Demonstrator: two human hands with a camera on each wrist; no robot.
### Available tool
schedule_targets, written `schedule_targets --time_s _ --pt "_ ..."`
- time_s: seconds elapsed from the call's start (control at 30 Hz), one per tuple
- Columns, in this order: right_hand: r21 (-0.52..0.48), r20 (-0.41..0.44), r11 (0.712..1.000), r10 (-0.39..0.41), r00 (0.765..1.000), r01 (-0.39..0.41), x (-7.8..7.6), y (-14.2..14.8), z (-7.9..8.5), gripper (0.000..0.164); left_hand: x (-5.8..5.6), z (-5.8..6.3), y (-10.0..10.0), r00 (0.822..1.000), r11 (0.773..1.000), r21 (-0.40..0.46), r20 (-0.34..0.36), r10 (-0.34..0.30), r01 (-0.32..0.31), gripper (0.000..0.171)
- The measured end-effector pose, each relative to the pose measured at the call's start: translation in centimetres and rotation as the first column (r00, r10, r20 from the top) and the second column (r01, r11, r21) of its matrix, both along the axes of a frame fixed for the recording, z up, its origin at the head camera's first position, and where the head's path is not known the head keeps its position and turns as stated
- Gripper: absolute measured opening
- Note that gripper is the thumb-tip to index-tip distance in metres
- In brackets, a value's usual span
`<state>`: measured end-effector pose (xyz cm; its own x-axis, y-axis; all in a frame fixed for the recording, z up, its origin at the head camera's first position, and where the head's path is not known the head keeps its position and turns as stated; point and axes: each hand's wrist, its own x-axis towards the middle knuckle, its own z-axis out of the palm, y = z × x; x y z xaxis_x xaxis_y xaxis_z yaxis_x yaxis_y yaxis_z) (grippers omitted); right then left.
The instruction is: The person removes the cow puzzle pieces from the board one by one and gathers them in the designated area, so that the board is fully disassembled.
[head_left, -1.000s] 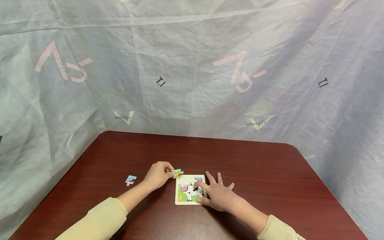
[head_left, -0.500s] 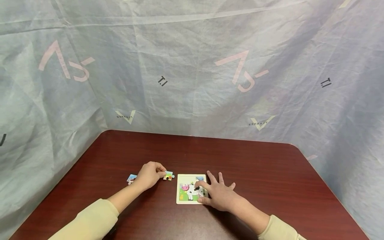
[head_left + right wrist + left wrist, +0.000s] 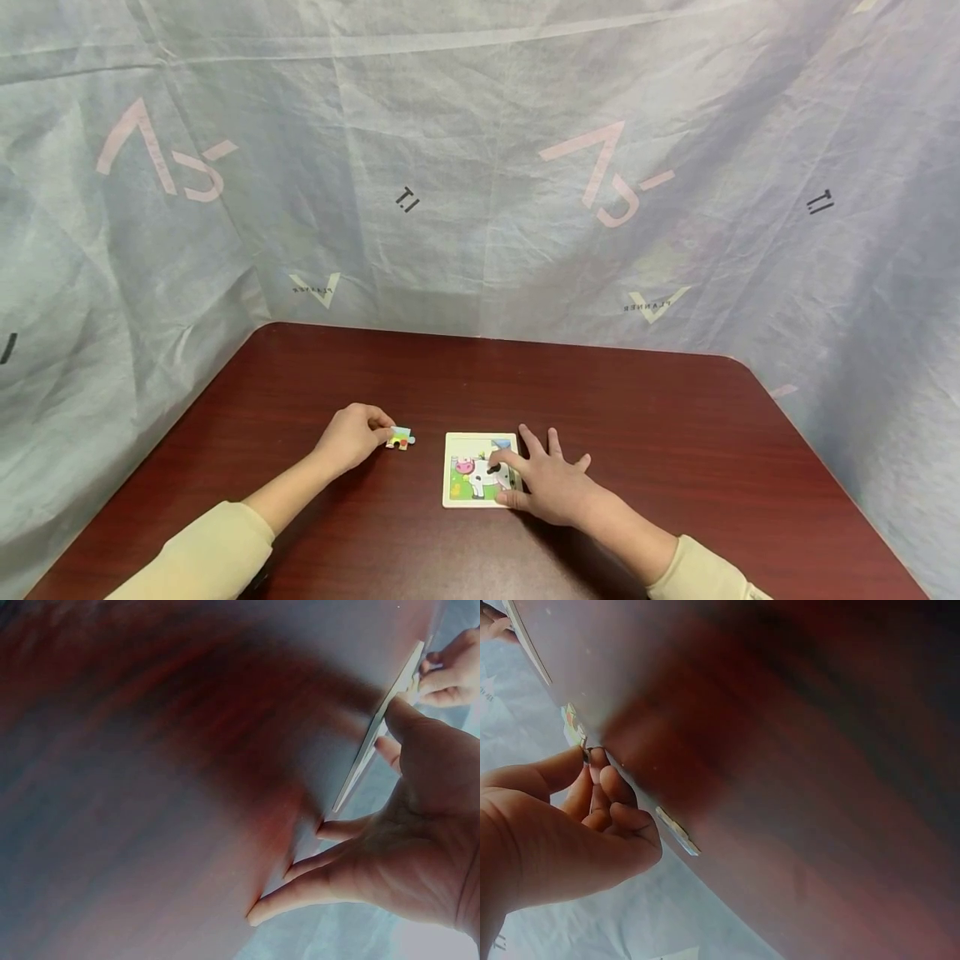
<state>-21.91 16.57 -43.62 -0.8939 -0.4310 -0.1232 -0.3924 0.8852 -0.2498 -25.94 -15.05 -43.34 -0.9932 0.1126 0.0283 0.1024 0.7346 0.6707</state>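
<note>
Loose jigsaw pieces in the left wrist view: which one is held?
The blue, green and yellow jigsaw piece with a red spot, pinched in the left hand; the other, pale-edged flat piece lies on the dark red-brown table.

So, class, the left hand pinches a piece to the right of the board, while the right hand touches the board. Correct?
Not quite: the piece is to the left of the board, as the head view shows. The left hand does pinch it, and the right hand touches the board.

A pale grey printed cloth hangs behind the reddish-brown table.
</note>
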Motion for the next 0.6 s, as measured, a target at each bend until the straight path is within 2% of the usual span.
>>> schedule_targets --time_s 0.6 --pt "0.003 -0.008 1.000 -0.003 1.000 0.003 -0.1 0.0 -0.1 0.046 0.0 0.0 -2.2 1.000 1.000 0.009 0.025 0.001 -0.001 0.006"
